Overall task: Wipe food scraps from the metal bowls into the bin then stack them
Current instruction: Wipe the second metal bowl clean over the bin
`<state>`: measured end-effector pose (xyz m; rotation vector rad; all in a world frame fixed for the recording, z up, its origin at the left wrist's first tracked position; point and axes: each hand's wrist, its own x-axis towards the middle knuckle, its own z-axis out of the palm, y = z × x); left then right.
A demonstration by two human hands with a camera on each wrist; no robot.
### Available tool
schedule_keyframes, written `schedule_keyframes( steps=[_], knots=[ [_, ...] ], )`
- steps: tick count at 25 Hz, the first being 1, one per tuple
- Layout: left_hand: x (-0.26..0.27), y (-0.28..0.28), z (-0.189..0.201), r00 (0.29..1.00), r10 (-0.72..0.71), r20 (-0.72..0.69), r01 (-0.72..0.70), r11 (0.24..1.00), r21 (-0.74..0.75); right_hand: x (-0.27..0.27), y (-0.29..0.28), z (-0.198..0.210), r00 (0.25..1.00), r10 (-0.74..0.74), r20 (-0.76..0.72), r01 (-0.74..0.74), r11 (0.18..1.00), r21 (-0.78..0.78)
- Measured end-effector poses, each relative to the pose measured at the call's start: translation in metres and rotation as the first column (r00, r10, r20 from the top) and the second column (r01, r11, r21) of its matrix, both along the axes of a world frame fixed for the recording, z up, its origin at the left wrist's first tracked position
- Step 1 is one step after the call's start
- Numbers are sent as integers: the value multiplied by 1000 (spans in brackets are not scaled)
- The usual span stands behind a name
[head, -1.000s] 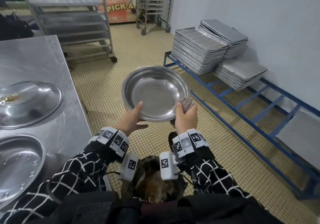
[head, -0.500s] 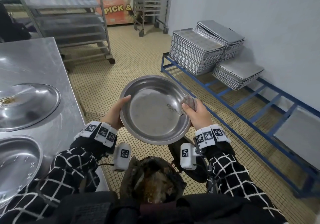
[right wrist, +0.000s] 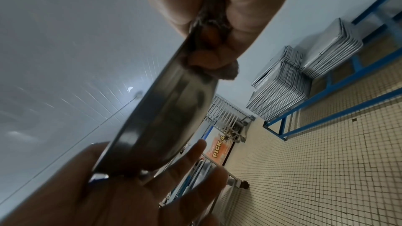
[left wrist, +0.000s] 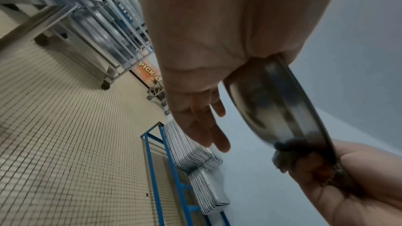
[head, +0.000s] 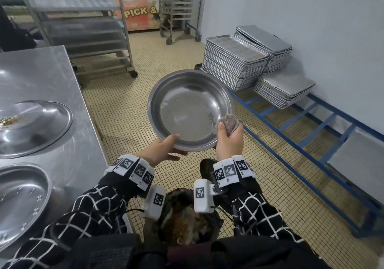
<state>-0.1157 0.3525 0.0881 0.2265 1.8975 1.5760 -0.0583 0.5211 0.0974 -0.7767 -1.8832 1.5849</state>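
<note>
I hold a metal bowl (head: 189, 110) tilted towards me over the bin (head: 182, 223), which has brown scraps inside. My left hand (head: 166, 148) pinches the bowl's near rim, thumb inside and fingers stretched out underneath (left wrist: 202, 121). My right hand (head: 228, 137) grips a crumpled grey cloth (head: 229, 122) and presses it against the inner wall at the lower right rim. A small smear of scraps (head: 211, 117) lies just left of the cloth. The right wrist view shows the bowl (right wrist: 165, 118) edge-on with the cloth (right wrist: 226, 73) bunched over its rim.
On the steel table (head: 62, 71) at my left sit a bowl with scraps (head: 31, 127) and a nearer bowl (head: 18, 202). A blue frame (head: 291, 140) along the right wall carries stacked baking trays (head: 234, 65). Wheeled racks (head: 83, 29) stand behind on the tiled floor.
My left hand has shifted from the bowl's left rim to its near rim. The cloth has slid down the right inner wall towards me, and the bowl is tilted up more.
</note>
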Motion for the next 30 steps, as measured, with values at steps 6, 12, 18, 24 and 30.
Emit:
schedule_keyframes(
  steps=[6, 12, 18, 24, 30],
  knots=[
    [-25, -28, 3, 989, 140, -42, -128, 966, 223, 6, 25, 7, 989, 133, 66, -137, 989, 54],
    [-35, -52, 24, 997, 70, -18, -67, 989, 130, 8, 39, 10, 899, 394, 192, -417, 903, 103],
    [-31, -46, 2, 934, 354, -43, -347, 931, 113, 12, 20, -14, 901, 363, 237, -419, 869, 263],
    [-32, -44, 6, 871, 467, 152, -481, 873, 77, 28, -19, -52, 825, 435, 361, -536, 398, 745],
    [-17, -29, 20, 821, 476, 314, -524, 847, 86, 10, -19, -33, 885, 437, 160, -383, 489, 784]
  ],
)
